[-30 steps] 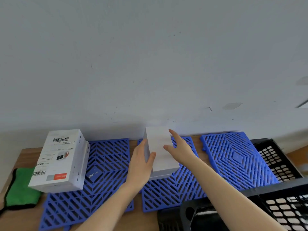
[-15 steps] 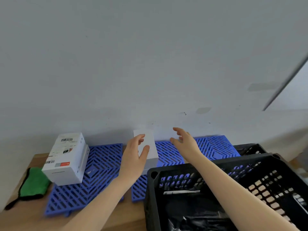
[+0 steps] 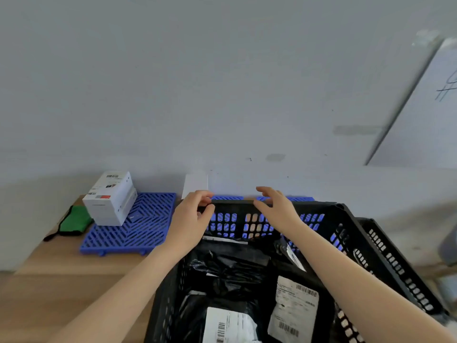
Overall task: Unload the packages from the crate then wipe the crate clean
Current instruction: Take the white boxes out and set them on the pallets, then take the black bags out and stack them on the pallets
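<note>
Both your hands reach the far rim of the crate [image 3: 235,203] at 12 o'clock: left hand [image 3: 191,219] fingers curl at it, grip unclear; right hand [image 3: 275,210] fingers spread, empty. Packages [image 3: 294,305] lie inside. White boxes [image 3: 111,199] top the blue mat [image 3: 148,226] at 10 o'clock on the desk [image 3: 61,280].

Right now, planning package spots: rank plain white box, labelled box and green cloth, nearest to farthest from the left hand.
1. plain white box, just behind the left hand
2. labelled box, to its left
3. green cloth, far left
</note>
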A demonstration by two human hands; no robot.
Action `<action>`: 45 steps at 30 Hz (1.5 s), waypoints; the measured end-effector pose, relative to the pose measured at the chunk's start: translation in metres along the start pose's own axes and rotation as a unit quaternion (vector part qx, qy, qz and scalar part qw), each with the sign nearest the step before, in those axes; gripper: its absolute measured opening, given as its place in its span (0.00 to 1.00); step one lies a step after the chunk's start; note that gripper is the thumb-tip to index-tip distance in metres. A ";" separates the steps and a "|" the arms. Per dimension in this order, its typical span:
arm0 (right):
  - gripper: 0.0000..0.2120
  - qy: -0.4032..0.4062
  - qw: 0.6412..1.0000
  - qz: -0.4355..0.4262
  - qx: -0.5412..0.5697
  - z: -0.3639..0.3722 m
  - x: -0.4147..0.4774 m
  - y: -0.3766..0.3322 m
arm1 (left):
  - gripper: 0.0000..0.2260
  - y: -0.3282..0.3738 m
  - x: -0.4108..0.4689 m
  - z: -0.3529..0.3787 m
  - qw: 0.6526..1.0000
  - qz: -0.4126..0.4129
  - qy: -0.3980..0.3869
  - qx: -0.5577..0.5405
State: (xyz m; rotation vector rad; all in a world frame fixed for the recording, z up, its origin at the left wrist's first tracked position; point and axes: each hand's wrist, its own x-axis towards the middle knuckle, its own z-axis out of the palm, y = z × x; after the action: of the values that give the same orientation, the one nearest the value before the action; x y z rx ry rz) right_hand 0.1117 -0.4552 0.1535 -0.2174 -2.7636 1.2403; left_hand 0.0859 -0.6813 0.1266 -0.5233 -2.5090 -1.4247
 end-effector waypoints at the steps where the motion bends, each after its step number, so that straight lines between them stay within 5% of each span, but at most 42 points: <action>1: 0.20 0.000 1.000 -0.003 -0.001 -0.006 -0.005 0.003 | 0.11 0.005 -0.005 0.004 1.000 0.000 -0.004 0.007; 16: 0.19 -0.050 0.997 -0.037 -0.051 -0.051 -0.023 0.059 | 0.09 0.036 -0.034 0.068 0.998 -0.023 -0.027 0.042; 26: 0.17 -0.149 0.975 -0.160 -0.041 -0.089 0.001 0.091 | 0.10 0.099 -0.089 0.119 0.985 -0.115 0.114 0.058; 45: 0.20 -0.322 0.889 -0.316 -0.081 -0.031 0.034 0.065 | 0.10 0.122 -0.152 0.132 0.913 -0.256 0.279 0.153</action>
State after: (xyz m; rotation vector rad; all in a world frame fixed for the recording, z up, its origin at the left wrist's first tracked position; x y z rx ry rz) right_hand 0.0885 -0.3833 0.1266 1.1964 -3.0054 1.0084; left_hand 0.2732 -0.5412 0.1016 0.5659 -2.3769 -1.0620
